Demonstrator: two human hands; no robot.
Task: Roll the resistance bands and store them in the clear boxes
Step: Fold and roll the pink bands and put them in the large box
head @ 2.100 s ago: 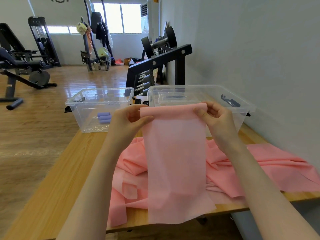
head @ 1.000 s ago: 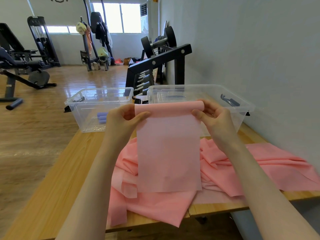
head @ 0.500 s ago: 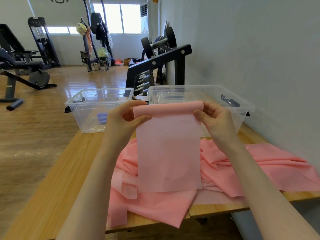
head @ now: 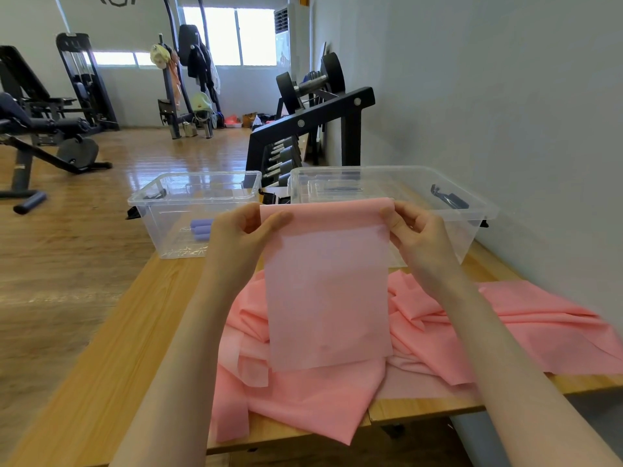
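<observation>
Two hands pinched pink band top corners, L hand + R hand, above table mid | thin, limp, stretchy, light — judged | grip rolled top edge, both ends.

Wooden table under pink bands, two clear boxes.

Matt pink band, clear glossy plastic boxes (on grained wood table)
</observation>
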